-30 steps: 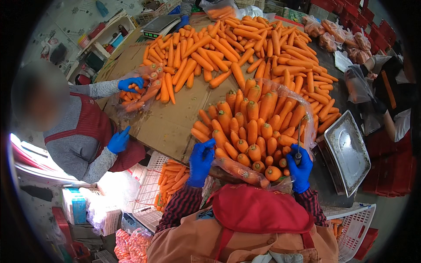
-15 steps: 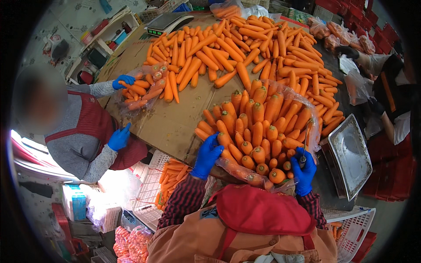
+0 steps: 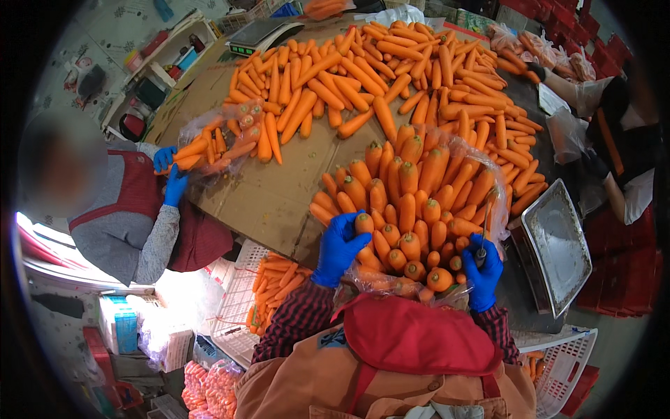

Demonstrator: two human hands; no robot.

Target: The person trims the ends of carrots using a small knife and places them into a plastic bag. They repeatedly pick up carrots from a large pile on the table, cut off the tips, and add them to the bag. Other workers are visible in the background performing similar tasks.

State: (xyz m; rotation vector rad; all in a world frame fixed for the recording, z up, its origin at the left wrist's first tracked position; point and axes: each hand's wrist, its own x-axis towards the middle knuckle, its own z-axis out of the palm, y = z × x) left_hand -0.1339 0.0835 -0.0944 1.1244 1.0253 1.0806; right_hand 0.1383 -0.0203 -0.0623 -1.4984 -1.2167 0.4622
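Observation:
A big heap of carrots (image 3: 411,245) stands in front of me, stem ends toward me, in a clear plastic bag (image 3: 494,183) whose film shows around its edges. My left hand (image 3: 338,250), in a blue glove, is closed at the heap's near left side, its fingertips and thumb around the top of one carrot (image 3: 363,223). My right hand (image 3: 483,274), also blue-gloved, is closed on the dark handle of a small knife (image 3: 484,234) at the heap's right side. The thin blade points up and away from me, beside the carrots.
Loose carrots (image 3: 391,59) cover the table's far side. A scale (image 3: 262,35) stands far left; a metal tray (image 3: 556,248) lies at my right. A co-worker's blue-gloved hands (image 3: 174,185) hold carrots at left; another person reaches in at right. Crates of carrots (image 3: 241,297) flank me below.
My left hand has shifted slightly right and closed around a carrot top. My right hand stays put with the knife. The left co-worker's hands came together on carrots; the right person's hand reached carrots.

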